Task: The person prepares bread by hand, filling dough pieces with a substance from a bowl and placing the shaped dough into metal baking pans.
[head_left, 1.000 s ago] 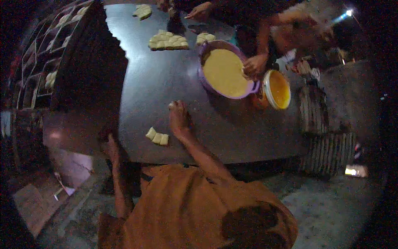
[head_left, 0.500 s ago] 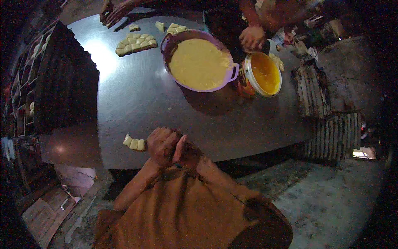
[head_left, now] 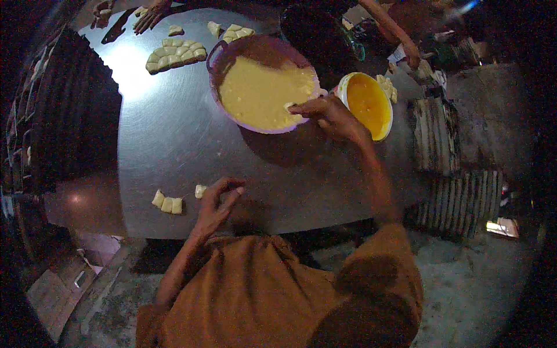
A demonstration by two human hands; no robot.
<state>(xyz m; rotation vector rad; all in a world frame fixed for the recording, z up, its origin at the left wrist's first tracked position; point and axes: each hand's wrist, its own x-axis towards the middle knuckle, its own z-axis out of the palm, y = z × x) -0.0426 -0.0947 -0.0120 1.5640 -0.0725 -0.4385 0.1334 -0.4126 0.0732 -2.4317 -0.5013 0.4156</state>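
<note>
A purple basin (head_left: 250,124) with handles holds a pale yellow, paste-like mass (head_left: 255,93) with a lumpy surface. My right hand (head_left: 336,118) reaches over its right rim, fingers pinched on a small pale lump (head_left: 290,107) at the edge of the mass. Near the table's front edge, my left hand (head_left: 217,203) is open, its thumb apart from the fingers and nothing visible in it. Beside it lies a small dough piece (head_left: 201,191). Farther left sits a short row of joined dough pieces (head_left: 168,203).
Right of the basin leans a tub (head_left: 368,107) of orange-yellow contents. More dough pieces (head_left: 177,56) lie on the far side of the metal table (head_left: 174,133). Another person's hand (head_left: 152,16) is at the far left, another arm (head_left: 400,37) at the far right. A dark rack (head_left: 75,110) stands left.
My hands have come apart; the right has moved forward to the basin. A dough piece now shows beside my left hand. The other person's hand has left the tub.
</note>
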